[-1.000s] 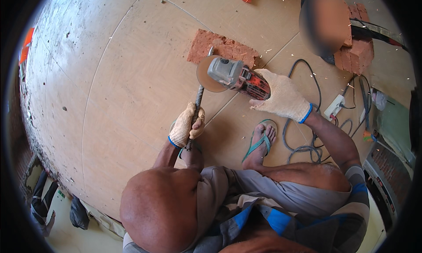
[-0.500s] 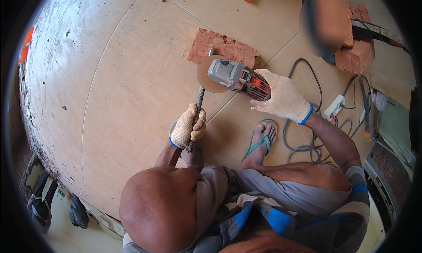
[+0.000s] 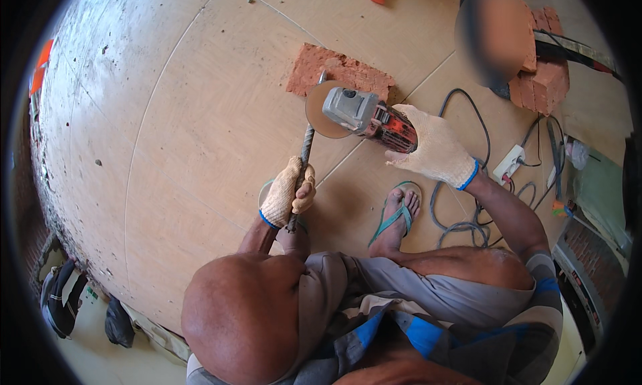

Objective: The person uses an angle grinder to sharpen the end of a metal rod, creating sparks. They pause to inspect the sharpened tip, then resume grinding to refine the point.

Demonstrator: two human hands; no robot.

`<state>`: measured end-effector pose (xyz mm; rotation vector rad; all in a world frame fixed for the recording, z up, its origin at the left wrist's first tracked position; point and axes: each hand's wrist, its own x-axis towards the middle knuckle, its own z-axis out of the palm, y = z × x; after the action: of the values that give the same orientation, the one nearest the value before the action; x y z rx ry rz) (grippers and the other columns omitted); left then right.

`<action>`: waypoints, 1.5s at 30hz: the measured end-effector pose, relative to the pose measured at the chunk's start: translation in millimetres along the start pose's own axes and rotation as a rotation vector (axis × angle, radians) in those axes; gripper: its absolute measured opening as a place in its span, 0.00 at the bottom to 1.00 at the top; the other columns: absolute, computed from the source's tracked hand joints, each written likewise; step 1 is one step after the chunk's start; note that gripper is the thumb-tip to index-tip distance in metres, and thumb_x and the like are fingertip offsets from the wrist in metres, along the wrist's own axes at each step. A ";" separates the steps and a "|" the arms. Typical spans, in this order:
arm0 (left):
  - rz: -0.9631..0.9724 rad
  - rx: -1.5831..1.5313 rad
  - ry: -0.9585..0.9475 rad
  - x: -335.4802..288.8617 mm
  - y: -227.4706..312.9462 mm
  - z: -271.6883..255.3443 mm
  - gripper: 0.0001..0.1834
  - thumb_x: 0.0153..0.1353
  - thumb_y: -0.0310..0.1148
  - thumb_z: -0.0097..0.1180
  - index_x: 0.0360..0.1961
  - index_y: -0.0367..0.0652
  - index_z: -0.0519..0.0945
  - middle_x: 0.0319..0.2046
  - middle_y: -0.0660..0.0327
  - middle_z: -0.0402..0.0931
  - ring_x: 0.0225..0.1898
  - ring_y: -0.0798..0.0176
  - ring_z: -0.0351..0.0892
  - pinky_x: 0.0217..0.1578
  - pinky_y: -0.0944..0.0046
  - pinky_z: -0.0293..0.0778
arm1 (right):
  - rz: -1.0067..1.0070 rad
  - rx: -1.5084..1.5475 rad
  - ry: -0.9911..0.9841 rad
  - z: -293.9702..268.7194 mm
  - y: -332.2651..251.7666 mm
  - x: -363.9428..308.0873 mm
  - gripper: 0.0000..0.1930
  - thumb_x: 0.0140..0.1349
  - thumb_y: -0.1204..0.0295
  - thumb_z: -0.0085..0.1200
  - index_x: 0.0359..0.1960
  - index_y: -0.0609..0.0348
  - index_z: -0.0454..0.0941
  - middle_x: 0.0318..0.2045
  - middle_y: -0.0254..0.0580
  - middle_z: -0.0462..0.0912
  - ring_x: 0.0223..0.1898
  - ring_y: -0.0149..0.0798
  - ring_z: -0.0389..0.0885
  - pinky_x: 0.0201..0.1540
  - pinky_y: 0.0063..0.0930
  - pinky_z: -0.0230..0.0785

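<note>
While we only have the head view to go on, it shows both grips well enough. Our left hand [image 3: 287,194], in a knit glove with a blue cuff, is wrapped tight around a ribbed steel rod [image 3: 304,159]. The fist sits on the rod's lower stretch; the rod runs up and slightly right from it, and its far end rests on a red brick [image 3: 338,69] lying on the tiled floor [image 3: 194,117].

Our right hand [image 3: 435,151], gloved the same way, is clamped fully around the orange rear body of an angle grinder [image 3: 364,117]. The grey gear head and the disc [image 3: 322,109] stick out to the left of that grip. The disc meets the rod just below the brick, well above the left fist. We cannot tell whether the disc is spinning.

A foot in a green flip-flop [image 3: 394,214] is planted between the two arms. A dark cable [image 3: 455,211] loops on the floor to the right, near a white power strip [image 3: 511,163]. More bricks [image 3: 545,77] stack at upper right, beside another person, blurred.
</note>
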<state>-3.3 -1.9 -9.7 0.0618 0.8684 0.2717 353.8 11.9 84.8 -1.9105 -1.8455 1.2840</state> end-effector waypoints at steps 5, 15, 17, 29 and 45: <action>-0.009 -0.023 -0.018 -0.4 -0.2 1.6 0.34 0.89 0.62 0.29 0.35 0.45 0.70 0.16 0.69 0.60 0.09 0.72 0.54 0.10 0.68 0.54 | 0.026 -0.036 0.035 -1.9 -0.3 0.3 0.41 0.55 0.57 0.82 0.67 0.58 0.76 0.51 0.55 0.90 0.53 0.61 0.90 0.56 0.51 0.84; 0.007 -0.007 -0.029 -0.3 -1.1 2.0 0.35 0.89 0.63 0.30 0.34 0.46 0.70 0.15 0.70 0.59 0.09 0.72 0.53 0.10 0.68 0.53 | 0.108 -0.007 -0.021 -4.9 0.6 14.3 0.43 0.56 0.60 0.82 0.72 0.60 0.75 0.57 0.57 0.89 0.57 0.58 0.90 0.60 0.46 0.83; 0.009 -0.003 -0.044 0.3 -1.8 1.0 0.35 0.89 0.63 0.30 0.34 0.46 0.70 0.15 0.70 0.59 0.09 0.73 0.53 0.10 0.68 0.53 | 0.094 -0.047 0.004 -5.4 2.4 15.5 0.43 0.56 0.60 0.82 0.72 0.59 0.75 0.57 0.57 0.89 0.57 0.58 0.90 0.61 0.45 0.83; 0.010 -0.048 -0.121 0.8 -4.0 -5.3 0.34 0.88 0.63 0.32 0.36 0.47 0.71 0.16 0.71 0.59 0.09 0.73 0.54 0.10 0.69 0.53 | 0.016 -0.088 0.043 0.3 7.8 10.7 0.42 0.56 0.57 0.81 0.69 0.60 0.76 0.53 0.57 0.89 0.55 0.60 0.90 0.58 0.50 0.84; 0.019 0.052 0.015 1.5 -1.3 1.3 0.34 0.89 0.62 0.31 0.35 0.46 0.71 0.15 0.69 0.60 0.09 0.72 0.54 0.10 0.68 0.54 | -0.013 -0.070 -0.007 -1.0 3.9 7.1 0.41 0.56 0.56 0.81 0.69 0.59 0.76 0.52 0.56 0.89 0.54 0.60 0.90 0.57 0.51 0.84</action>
<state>-1.1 -2.6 -10.3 0.1164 0.8898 0.2679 356.2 17.8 79.7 -1.9275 -1.9277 1.2395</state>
